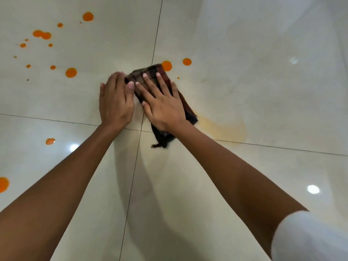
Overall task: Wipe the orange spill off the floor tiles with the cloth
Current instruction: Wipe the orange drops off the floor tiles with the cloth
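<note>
Pressing down with both hands, I have the cloth (150,78) flat on the floor tiles (244,91), right where the dark grout lines (148,98) cross. My right hand (163,106) lies spread on top of the cloth, fingers splayed and palm down, so that grip is open and pushing rather than clenched around anything. My left hand (115,102) sits just beside it, also flat and open, its fingertips touching the cloth's left edge while most of the palm rests on bare tile.

The cloth is a dark checked piece in brown and reddish tones, folded into a rough rectangle, with a frayed tail (160,144) trailing out from under my right wrist toward me. Its far corner touches one round orange drop (166,65), and another drop (187,61) lies near it, a little to the right. A faint orange smear (224,127) spreads over the tile to the right of the cloth, just beside its lower edge.

Well apart on the left, a scatter of orange drops (71,72) of mixed sizes dots the far left tile. Nearer to me, one drop (50,141) sits left of my left forearm, and a larger blot (3,184) is cut by the picture's left edge. A white sleeve (308,238) covers my right upper arm. Bright reflections glint on the glossy tiles.
</note>
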